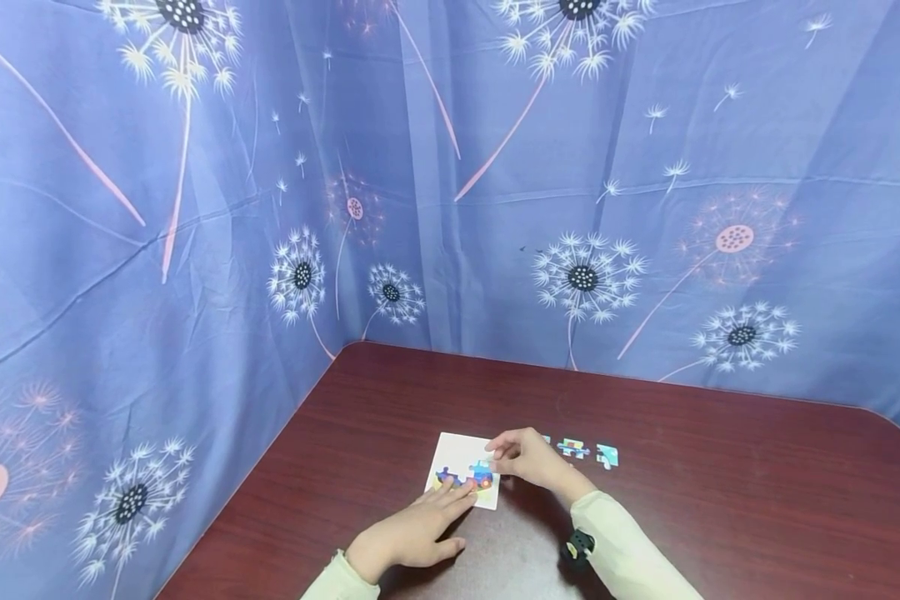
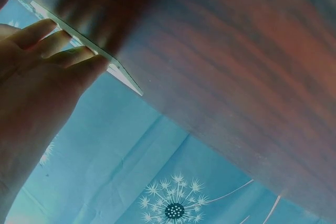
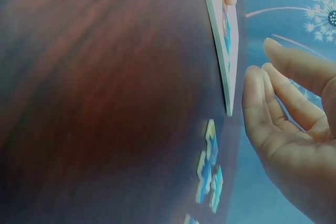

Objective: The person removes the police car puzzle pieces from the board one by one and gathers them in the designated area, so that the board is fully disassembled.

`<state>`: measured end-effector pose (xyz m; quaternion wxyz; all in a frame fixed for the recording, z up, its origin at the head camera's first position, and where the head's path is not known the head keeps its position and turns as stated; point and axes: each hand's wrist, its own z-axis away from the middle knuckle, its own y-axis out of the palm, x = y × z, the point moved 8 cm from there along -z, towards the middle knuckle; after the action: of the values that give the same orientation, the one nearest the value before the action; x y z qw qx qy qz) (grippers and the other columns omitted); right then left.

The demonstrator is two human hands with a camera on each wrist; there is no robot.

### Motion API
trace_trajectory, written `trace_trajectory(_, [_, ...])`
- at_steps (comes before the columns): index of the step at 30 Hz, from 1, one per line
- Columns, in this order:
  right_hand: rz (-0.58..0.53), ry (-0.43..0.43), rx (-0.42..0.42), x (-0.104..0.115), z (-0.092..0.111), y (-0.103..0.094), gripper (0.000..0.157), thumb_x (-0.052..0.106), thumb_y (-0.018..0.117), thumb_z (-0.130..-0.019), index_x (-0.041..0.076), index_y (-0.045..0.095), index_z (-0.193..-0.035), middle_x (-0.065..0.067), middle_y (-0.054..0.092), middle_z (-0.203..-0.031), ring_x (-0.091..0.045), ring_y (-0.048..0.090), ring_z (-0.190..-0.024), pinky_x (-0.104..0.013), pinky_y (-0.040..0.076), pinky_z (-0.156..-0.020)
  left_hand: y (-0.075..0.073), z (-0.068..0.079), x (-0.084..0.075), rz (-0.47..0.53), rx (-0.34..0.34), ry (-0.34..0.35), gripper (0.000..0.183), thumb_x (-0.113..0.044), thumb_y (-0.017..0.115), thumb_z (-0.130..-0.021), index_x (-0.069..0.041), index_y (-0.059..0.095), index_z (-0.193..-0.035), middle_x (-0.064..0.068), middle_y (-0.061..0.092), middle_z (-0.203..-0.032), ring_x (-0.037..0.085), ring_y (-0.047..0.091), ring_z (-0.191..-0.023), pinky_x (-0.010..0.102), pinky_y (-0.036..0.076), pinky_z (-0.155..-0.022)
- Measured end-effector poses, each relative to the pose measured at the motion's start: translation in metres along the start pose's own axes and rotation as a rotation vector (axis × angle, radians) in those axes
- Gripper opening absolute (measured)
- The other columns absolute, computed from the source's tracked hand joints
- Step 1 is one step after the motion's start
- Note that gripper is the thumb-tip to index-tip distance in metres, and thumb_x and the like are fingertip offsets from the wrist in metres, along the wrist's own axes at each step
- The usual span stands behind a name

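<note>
In the head view, the white puzzle board [image 1: 453,448] lies on the dark red table [image 1: 757,500] low in the frame, just right of centre, with the coloured pieces [image 1: 482,473] fitted across its lower part. The left hand [image 1: 423,529] rests its straight fingers on the near side of the board, gripping nothing; the right hand [image 1: 528,458] is bent over the right edge. Loose pieces [image 1: 607,456] lie further right. A likely risk is the right hand's knuckles or sleeve brushing these pieces out of place. In the left wrist view, the board sits at upper left beneath the spread fingers; uneven pressure there might slide the board or lift a fitted piece. In the right wrist view, the fingers curve at right, thumb apart, with no piece visible between them; reaching over the board's edge, at upper centre, they could nudge it askew.
</note>
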<state>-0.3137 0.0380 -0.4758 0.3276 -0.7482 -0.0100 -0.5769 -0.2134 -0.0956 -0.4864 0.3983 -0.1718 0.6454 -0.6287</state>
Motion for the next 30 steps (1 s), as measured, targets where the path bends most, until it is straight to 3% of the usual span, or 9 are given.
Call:
trace_trajectory(5, [0.024, 0.012, 0.018, -0.003, -0.002, 0.008, 0.024, 0.0, 0.074, -0.08, -0.005, 0.069, -0.103, -0.01, 0.066, -0.084, -0.016, 0.06, -0.076, -0.022, 0.051, -0.062, 0.001, -0.001, 0.0, 0.008, 0.004, 0.002, 0.06, -0.03, 0.055, -0.096, -0.008, 0.037, -0.148, 0.01, 0.028, -0.156, 0.038, 0.025, -0.141, 0.052, 0.029, -0.111])
trace_trajectory(16, [0.072, 0.014, 0.049, -0.006, -0.005, 0.014, 0.031, -0.004, 0.075, -0.074, -0.005, 0.069, -0.105, -0.01, 0.059, -0.086, -0.012, 0.053, -0.072, -0.021, 0.05, -0.06, 0.001, -0.001, 0.001, -0.002, 0.006, 0.003, 0.059, -0.031, 0.054, -0.096, -0.008, 0.037, -0.148, 0.009, 0.028, -0.156, 0.038, 0.024, -0.142, 0.052, 0.029, -0.111])
trace_trajectory(30, [0.111, 0.023, 0.058, -0.001, -0.004, 0.02, 0.03, -0.005, 0.076, -0.073, -0.002, 0.07, -0.102, -0.009, 0.054, -0.087, -0.013, 0.05, -0.071, -0.023, 0.045, -0.059, -0.001, 0.001, -0.001, 0.005, 0.003, 0.004, 0.059, -0.029, 0.055, -0.096, -0.007, 0.038, -0.147, 0.009, 0.028, -0.156, 0.039, 0.025, -0.141, 0.052, 0.028, -0.111])
